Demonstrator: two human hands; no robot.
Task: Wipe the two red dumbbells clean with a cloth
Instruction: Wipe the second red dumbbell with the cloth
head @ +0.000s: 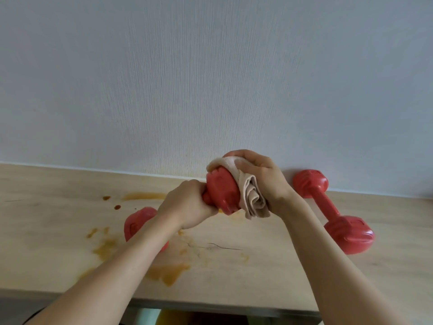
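- Gripping the handle of one red plastic dumbbell (222, 193) with our left hand (185, 205), we hold it above the stained wooden table (269, 266).
- Our right hand (260, 174) clutches a beige folded cloth (250, 195) against its upper head.
- We see the second red dumbbell (332, 209) lying right of it on the table.

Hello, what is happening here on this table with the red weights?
A person is cleaning a red dumbbell held above a wooden table. The left hand grips its handle, and the right hand presses a beige cloth around its upper head. The second dumbbell lies on the table by the wall. Orange-brown stains are on the tabletop.
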